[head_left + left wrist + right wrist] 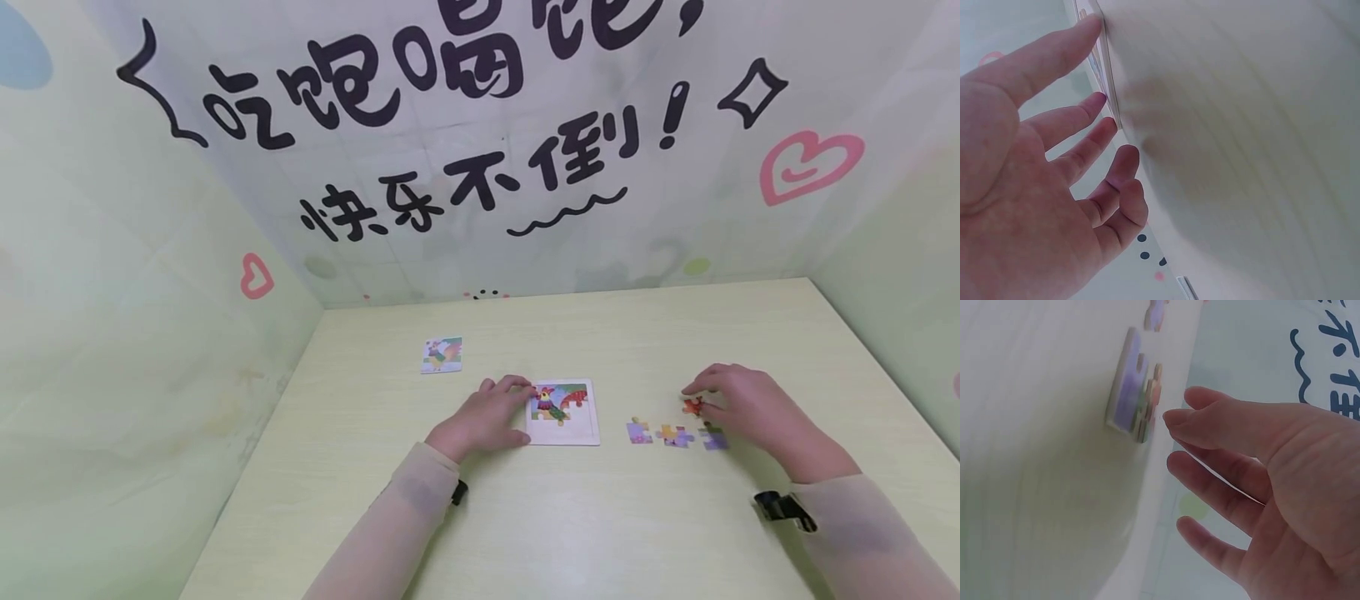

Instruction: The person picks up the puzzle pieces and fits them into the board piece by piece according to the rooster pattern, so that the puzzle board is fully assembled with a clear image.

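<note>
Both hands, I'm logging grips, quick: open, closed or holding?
Left hand: open, touching the puzzle frame.
Right hand: open, nothing visibly held, near the orange piece.

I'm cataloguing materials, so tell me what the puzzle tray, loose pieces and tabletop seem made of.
Puzzle tray: probably cardboard, matte white, judging by its thin, flat board. Loose pieces: likely thick card, perhaps wood; the right wrist view shows a pale edge beside a purple face. Tabletop: possibly wood-look laminate, smooth, with faint grain streaks.
</note>
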The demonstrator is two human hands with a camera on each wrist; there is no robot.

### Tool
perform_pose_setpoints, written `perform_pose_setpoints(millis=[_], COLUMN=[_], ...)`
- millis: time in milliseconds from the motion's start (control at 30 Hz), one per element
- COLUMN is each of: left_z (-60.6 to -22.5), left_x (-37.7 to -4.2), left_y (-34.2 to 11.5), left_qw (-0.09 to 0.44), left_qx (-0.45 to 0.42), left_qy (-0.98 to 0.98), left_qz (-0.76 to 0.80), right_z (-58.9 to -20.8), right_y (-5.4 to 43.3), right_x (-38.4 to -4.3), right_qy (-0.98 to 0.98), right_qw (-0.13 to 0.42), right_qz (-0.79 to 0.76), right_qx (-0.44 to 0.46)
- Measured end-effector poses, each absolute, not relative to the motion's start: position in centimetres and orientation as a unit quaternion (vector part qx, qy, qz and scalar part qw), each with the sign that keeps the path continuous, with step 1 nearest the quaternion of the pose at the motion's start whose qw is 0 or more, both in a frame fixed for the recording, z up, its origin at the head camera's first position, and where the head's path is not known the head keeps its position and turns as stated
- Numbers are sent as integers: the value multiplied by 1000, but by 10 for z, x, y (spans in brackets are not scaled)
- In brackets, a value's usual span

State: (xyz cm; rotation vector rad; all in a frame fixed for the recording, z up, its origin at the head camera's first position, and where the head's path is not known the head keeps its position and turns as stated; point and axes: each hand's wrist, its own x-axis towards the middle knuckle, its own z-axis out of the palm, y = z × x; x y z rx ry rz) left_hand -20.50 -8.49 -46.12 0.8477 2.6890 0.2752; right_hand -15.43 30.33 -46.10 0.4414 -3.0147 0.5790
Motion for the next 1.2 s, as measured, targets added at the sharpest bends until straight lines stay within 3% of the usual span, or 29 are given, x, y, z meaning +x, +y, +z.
perform_pose_setpoints(millis=[500,1200], left_z=[-460,-461], left_x=[-204,-205], left_y=[-85,-85], left_qw=[156,156], left_qx=[289,293], left_qy=[939,938], left_qz=[104,103], right_z=[-466,-471], right_y=[314,321], right_x=[-155,-155], right_qy=[-964,-971], right_qw=[-22,-1], right_qz=[226,205], right_qx=[140,124])
